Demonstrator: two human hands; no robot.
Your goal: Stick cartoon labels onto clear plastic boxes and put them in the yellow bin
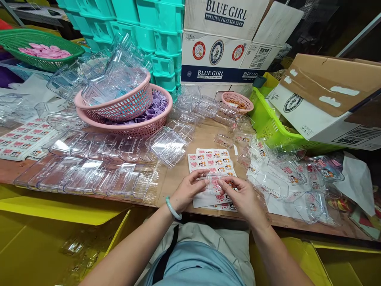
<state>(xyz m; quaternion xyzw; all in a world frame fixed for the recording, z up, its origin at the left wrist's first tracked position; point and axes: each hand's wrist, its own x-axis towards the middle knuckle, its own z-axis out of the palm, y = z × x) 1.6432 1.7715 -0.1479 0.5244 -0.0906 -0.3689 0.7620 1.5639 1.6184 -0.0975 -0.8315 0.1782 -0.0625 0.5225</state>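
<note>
In front of my body, a small clear sticker (213, 182) with pink print is stretched between my two hands. My left hand (190, 190), with a pale green bangle at the wrist, has its thumb and fingertips at the sticker's left edge. On the other side, my right hand (242, 195) pinches the right edge between thumb and finger. Directly beneath lie sticker sheets (211, 159) printed with pink lettering and a cartoon cat, partly covered by my hands. Whether a clear plastic part lies behind the held sticker, I cannot tell.
Clear plastic cases (98, 174) lie in rows at left. Stacked pink baskets (123, 129) hold purple pieces and more clear plastic. Stickered cases (293, 174) pile up at right, beside a green crate (268, 119). Turquoise crates (166, 43) and a beer carton (218, 43) stand behind.
</note>
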